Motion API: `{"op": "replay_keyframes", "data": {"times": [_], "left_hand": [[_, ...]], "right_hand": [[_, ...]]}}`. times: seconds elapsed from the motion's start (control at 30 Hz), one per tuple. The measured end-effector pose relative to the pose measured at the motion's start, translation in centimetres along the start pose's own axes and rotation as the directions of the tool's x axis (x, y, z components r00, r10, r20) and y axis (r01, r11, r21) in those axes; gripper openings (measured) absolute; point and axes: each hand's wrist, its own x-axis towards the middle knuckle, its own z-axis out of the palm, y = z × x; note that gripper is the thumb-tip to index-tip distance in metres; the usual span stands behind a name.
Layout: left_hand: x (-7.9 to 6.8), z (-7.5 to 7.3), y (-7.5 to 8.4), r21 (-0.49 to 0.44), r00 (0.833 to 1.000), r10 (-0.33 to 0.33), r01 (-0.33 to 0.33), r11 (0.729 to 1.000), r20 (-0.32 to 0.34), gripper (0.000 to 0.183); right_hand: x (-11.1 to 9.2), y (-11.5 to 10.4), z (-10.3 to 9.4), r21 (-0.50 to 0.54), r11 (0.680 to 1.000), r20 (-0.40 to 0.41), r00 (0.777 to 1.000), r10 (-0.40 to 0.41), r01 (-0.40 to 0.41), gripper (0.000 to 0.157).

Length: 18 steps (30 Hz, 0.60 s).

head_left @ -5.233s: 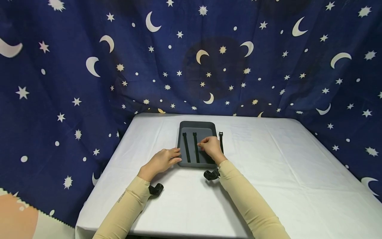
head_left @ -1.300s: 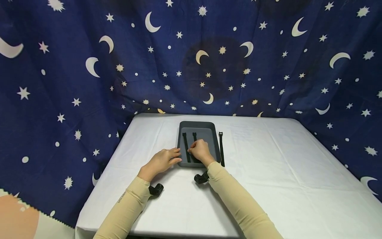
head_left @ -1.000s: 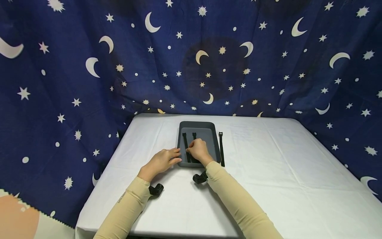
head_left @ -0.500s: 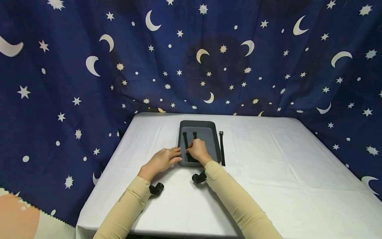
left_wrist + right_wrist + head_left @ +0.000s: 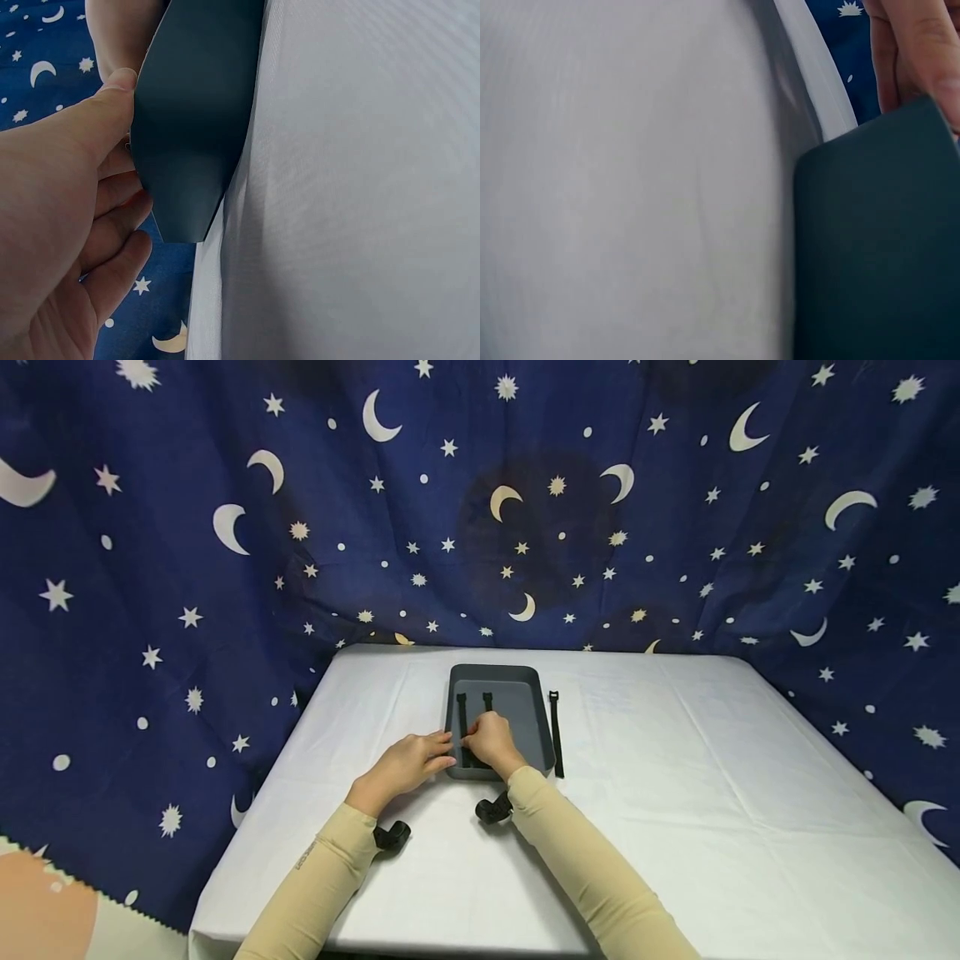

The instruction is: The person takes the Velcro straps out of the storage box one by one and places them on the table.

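Note:
A dark grey rectangular tray lies on the table with two black cable straps in it, side by side. My right hand reaches into the tray and pinches the left strap between thumb and fingertips. Under that hand the lower part of the second strap is hidden; its slotted head shows above. My left hand rests at the tray's left side, fingertips on the rim, as the left wrist view shows too. A third black strap lies on the cloth just right of the tray.
A white cloth covers the table, with light creases on the right. Behind it hangs a dark blue curtain with moons and stars. Each wrist carries a small black camera mount, such as the right one.
From over the tray's right part, my right hand has moved left to the left strap. That strap's near end has shifted left, so it lies straighter. The left hand has stayed put.

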Motion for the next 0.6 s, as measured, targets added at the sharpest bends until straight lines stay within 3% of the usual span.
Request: {"op": "replay_keyframes", "data": {"times": [0.47, 0.6], "left_hand": [[-0.02, 0.22, -0.15, 0.012, 1.000, 0.007, -0.007, 1.000, -0.006, 0.044], [0.01, 0.16, -0.05, 0.016, 1.000, 0.008, -0.008, 1.000, -0.006, 0.044]], "right_hand": [[-0.08, -0.19, 0.61, 0.075, 0.997, 0.006, 0.999, 0.034, -0.034, 0.015], [-0.13, -0.38, 0.63, 0.103, 0.994, 0.011, 0.999, 0.043, -0.044, 0.010]]}}
